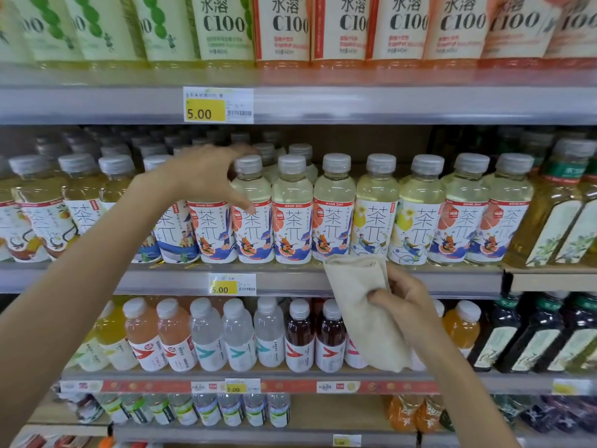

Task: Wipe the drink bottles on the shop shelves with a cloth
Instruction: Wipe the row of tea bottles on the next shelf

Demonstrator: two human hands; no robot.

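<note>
A row of pale tea bottles with grey caps and illustrated labels stands on the middle shelf (323,281). My left hand (206,176) reaches up to that row and curls over the shoulder of one tea bottle (211,234). Its fingers go behind the bottle and its thumb points down the front, so the cap is hidden. My right hand (403,299) is lower and to the right, in front of the shelf edge. It grips a folded beige cloth (365,315) that hangs down over the bottles of the shelf below. The cloth's top edge sits just under the tea row.
C100 bottles (284,27) fill the top shelf. Below the tea row are orange, clear and dark drink bottles (239,334). Dark square bottles (523,334) stand at the right. Yellow price tags (203,111) sit on the shelf edges. Bottles stand tightly side by side.
</note>
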